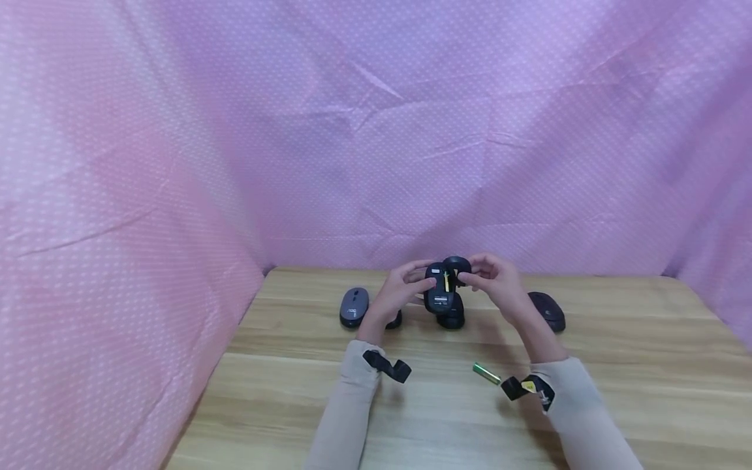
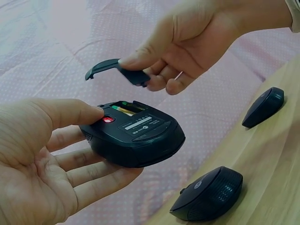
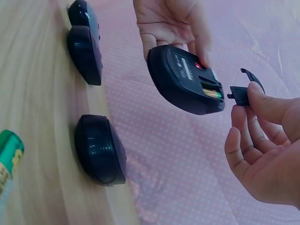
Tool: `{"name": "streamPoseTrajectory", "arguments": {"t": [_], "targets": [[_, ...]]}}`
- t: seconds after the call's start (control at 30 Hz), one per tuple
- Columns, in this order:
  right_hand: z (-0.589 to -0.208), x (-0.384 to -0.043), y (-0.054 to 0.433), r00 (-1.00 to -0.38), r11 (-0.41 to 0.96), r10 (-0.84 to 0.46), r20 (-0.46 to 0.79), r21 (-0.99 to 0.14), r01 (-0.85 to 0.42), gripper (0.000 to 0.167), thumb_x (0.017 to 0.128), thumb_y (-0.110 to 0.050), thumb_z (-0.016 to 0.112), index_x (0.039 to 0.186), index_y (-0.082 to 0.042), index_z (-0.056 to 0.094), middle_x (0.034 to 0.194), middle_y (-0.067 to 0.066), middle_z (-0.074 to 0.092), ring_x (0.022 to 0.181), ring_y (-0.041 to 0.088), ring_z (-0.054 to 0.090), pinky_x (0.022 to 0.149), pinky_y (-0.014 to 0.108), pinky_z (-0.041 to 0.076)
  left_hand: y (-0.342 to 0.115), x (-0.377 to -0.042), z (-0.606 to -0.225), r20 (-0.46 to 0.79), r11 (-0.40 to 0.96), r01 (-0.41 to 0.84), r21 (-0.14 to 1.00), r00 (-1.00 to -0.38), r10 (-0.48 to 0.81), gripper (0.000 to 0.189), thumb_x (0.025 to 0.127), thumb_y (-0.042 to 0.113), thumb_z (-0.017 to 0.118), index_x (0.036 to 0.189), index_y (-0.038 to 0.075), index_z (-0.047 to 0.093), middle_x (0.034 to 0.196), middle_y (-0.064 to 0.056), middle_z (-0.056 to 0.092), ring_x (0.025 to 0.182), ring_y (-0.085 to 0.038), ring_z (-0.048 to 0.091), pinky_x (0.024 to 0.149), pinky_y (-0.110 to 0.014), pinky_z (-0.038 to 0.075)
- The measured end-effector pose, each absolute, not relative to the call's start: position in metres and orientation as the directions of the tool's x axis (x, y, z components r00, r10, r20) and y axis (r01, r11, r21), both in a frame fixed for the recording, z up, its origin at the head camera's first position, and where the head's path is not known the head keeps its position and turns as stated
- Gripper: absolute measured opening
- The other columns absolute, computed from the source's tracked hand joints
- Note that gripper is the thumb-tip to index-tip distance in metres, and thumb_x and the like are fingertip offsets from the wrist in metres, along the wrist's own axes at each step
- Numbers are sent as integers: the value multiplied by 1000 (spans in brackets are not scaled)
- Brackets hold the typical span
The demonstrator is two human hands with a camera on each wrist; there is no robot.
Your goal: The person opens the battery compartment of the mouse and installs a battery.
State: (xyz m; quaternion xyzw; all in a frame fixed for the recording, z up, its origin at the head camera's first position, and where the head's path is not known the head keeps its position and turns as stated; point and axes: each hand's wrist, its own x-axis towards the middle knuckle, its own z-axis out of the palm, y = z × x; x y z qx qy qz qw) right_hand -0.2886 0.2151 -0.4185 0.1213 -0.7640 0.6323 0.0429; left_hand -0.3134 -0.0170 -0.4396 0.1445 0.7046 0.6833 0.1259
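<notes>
My left hand (image 1: 399, 291) grips a black computer mouse (image 2: 145, 147), its underside turned up, thumb on top near a red-lit sensor (image 2: 108, 119) and fingers beneath. The battery compartment is uncovered, and a gold-and-green battery (image 3: 212, 93) lies inside it. Between thumb and fingers, my right hand (image 1: 499, 287) pinches the black battery cover (image 2: 133, 76), a curved piece with a flat tab. It is held just apart from the mouse, beside the compartment end, as the right wrist view (image 3: 240, 96) shows. Both are held up above the far part of the table.
On the wooden table (image 1: 282, 385), a loose green-and-gold battery (image 1: 486, 373) lies near my right wrist. A grey mouse (image 1: 354, 307) stands at left, a dark mouse (image 1: 548, 311) at right. Two more black mice sit between, one (image 1: 452, 316) behind the held mouse. Pink dotted cloth (image 1: 376, 163) hangs behind.
</notes>
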Motion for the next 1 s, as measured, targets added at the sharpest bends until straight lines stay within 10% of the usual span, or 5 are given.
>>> {"name": "streamPoseTrajectory", "arguments": {"t": [1.0], "targets": [[-433,-294,203,-967,155,-50,250,-955,-255,36,96,-22,73,122,3,67,97,-7,65,87,9,60,71,19,56,-9,-313,-436,39,56,72,996,-896,442,49,99,20,68,146,14,55,141,-17,62,124,-30,65,84,-38,63]]}}
